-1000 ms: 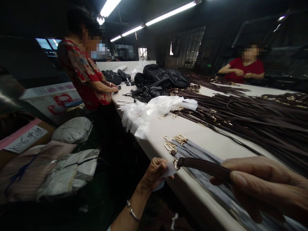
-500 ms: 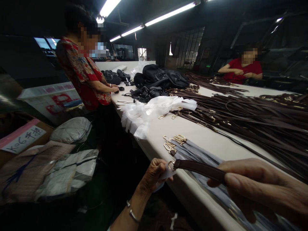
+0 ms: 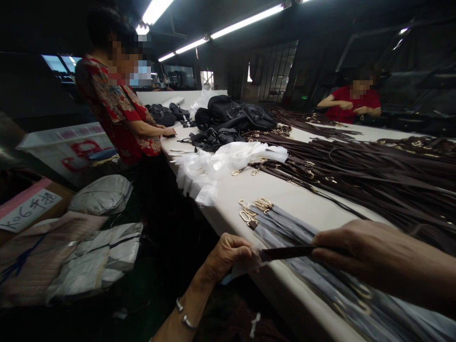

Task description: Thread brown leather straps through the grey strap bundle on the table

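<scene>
My left hand (image 3: 230, 254) pinches a thin translucent plastic sleeve (image 3: 245, 267) just off the table's edge. A dark brown leather strap (image 3: 288, 252) runs between my hands, its left end inside the mouth of the sleeve. Its end buckle is hidden by the plastic and my fingers. Gripping the strap further along is my right hand (image 3: 352, 249), thumb and fingers closed on it. Beneath, on the table, lie several sleeved straps (image 3: 281, 228) with gold-coloured hooks (image 3: 249, 216) sticking out at one end.
Empty plastic sleeves (image 3: 231, 159) hang over the edge of the white table (image 3: 228, 190). Beyond are black bags (image 3: 231, 116) and a large heap of brown straps (image 3: 374, 166). Two other people work at the table. Wrapped bundles (image 3: 96, 261) and a carton (image 3: 32, 204) stand at left.
The strap's buckle end has gone into the sleeve, out of sight. My right hand has moved slightly up and left, and the strap now runs straighter. The view has shifted slightly.
</scene>
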